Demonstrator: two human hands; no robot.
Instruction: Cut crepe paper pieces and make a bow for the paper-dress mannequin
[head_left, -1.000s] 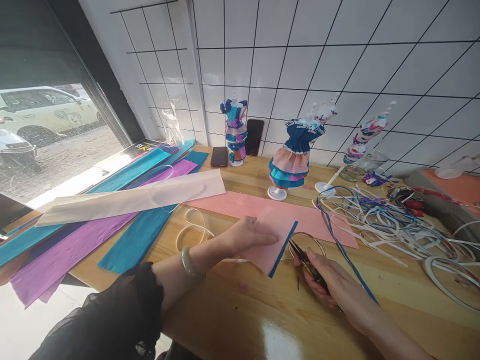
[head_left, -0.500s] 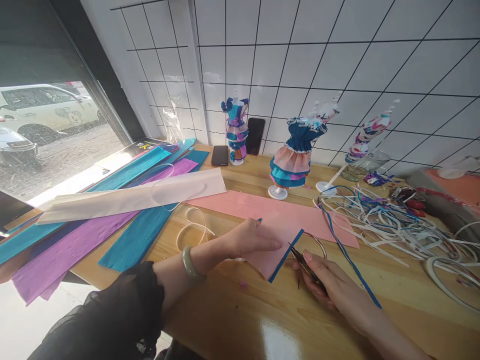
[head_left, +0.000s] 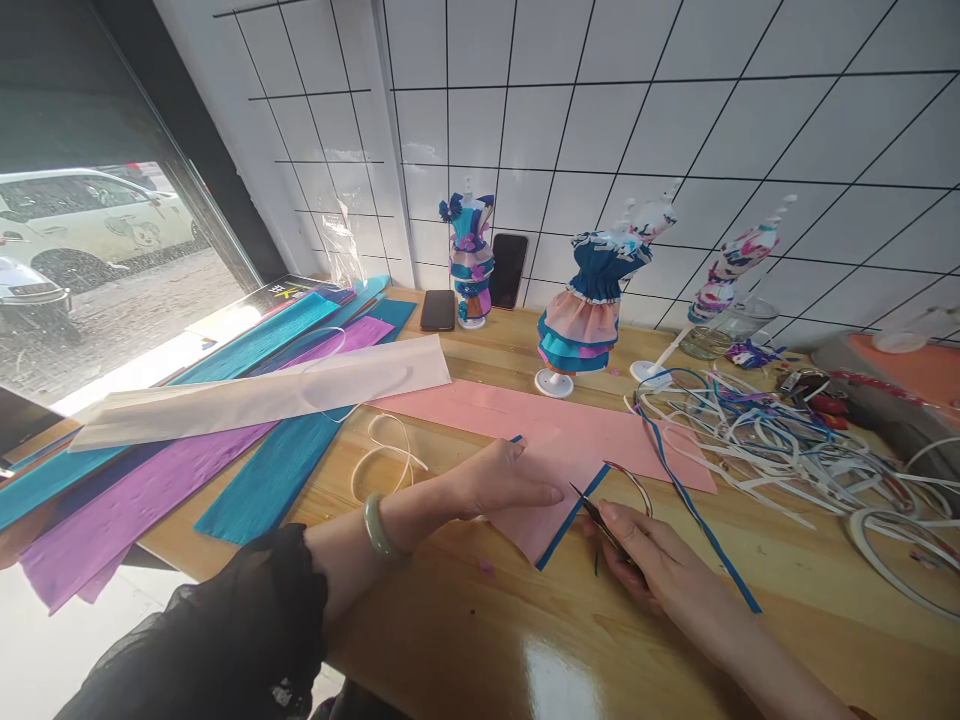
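My left hand (head_left: 506, 482), with a pale green bangle at its wrist, holds a pink crepe paper piece (head_left: 536, 525) with its thumb stretched along the top; the other fingers are mostly hidden. A narrow blue strip (head_left: 562, 530) runs along the paper's right edge. My right hand (head_left: 637, 555) is closed around dark scissors (head_left: 604, 525), their pointed tip lying over the blue edge and pointing at my left thumb. A thin brownish loop shows beside the right fingers. Behind both hands, a longer pink crepe paper sheet (head_left: 480, 400) lies flat on the wooden table (head_left: 420, 630).
Teal, purple (head_left: 150, 490) and cream paper strips (head_left: 262, 390) lie at left. Small dress forms stand at the back, one in a layered dress (head_left: 589, 300). Two phones are near the wall. Tangled white and blue strips (head_left: 750, 450) cover the right side, beside a glass jar (head_left: 709, 340).
The scissors' tip has shifted slightly left, further over the pink paper. The paper's blue edge has dropped a little. My left hand stays almost in place.
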